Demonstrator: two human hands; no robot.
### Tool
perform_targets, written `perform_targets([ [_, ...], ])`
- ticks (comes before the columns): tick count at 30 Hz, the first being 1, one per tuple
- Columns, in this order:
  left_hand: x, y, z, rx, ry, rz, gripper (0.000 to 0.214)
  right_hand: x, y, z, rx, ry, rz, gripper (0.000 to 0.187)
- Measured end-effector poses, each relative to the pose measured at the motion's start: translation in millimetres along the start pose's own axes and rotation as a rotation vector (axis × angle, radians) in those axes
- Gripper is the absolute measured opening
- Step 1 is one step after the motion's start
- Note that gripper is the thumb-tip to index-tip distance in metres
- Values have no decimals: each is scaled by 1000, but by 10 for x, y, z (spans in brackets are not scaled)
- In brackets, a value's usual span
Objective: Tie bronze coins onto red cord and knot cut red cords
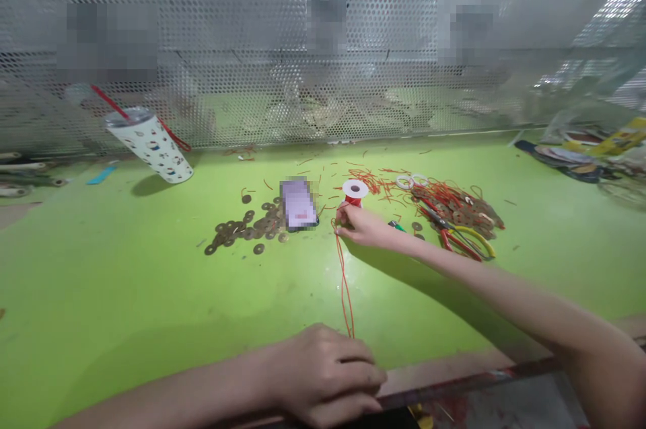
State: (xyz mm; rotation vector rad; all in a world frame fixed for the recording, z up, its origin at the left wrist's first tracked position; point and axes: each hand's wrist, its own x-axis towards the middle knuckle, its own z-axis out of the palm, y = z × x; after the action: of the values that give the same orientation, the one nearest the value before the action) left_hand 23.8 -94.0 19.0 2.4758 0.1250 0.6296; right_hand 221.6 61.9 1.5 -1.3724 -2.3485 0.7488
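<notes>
A thin red cord (pixel 344 274) runs doubled down the green table, from my right hand to behind my left. My right hand (pixel 359 224) is closed in a pinch on its far end, just in front of a white spool of red cord (pixel 355 189). Close to the front edge, my left hand (pixel 330 372) has its fingers curled where the cord's near end disappears; the fingertips are partly hidden. Left of the spool lies a phone (pixel 299 204), beside scattered brown discs with center holes (pixel 258 249).
Pliers with red handles (pixel 457 244) and yellow-handled scissors (pixel 479 241) lie by a heap of discs and red cord (pixel 459 207) at right. Cord snippets (pixel 366 180) litter the back. A patterned tumbler with a straw (pixel 151 146) stands left, before a perforated metal screen (pixel 237 99).
</notes>
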Motion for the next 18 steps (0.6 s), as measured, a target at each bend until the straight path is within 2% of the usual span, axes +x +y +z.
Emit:
perform_targets([
  [2, 8, -12, -90, -43, 38, -5, 17, 0, 33, 31, 11, 14, -10, 15],
  [4, 24, -107, -205, -8, 122, -87, 17, 1, 50, 50, 10, 24, -11, 15],
  [8, 51, -494, -433, 312, 241, -263, 22, -16, 37, 37, 23, 38, -3, 15],
  [11, 55, -767, -528, 470, 187, -338, 29, -66, 25, 10, 98, 37, -14, 13],
  [13, 52, -875, -540, 531, 130, -363, 33, -119, 32, 7, 151, 57, -31, 13],
  [18, 60, -934, -503, 626, 30, -383, 42, -278, 38, 47, 219, 130, -88, 19],
])
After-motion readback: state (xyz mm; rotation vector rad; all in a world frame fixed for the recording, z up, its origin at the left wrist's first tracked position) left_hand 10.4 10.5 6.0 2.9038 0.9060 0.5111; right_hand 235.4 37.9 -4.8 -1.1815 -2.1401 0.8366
